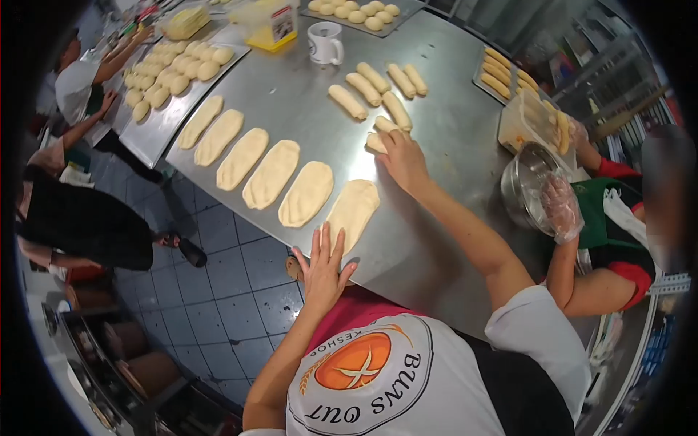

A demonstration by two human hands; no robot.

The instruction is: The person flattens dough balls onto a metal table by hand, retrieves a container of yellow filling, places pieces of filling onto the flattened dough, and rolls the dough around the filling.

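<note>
My left hand (325, 270) lies with spread fingers on the near end of a flattened dough oval (354, 211), the rightmost in a row of several along the table's edge. Beside it in the row is another flat oval (306, 194). My right hand (402, 158) reaches further over the table, its fingers curled down over a short dough roll (377, 142) that they partly cover. Several rolled dough pieces lie just beyond that hand, among them a longer roll (397, 111) and one set apart to the left (347, 102).
A white mug (325, 43) stands near a plastic tub (265, 25). Dough balls fill a tray (151, 145) at the left. At the right, a co-worker's gloved hand (560, 205) is at a metal bowl (518, 190). More people stand at the left.
</note>
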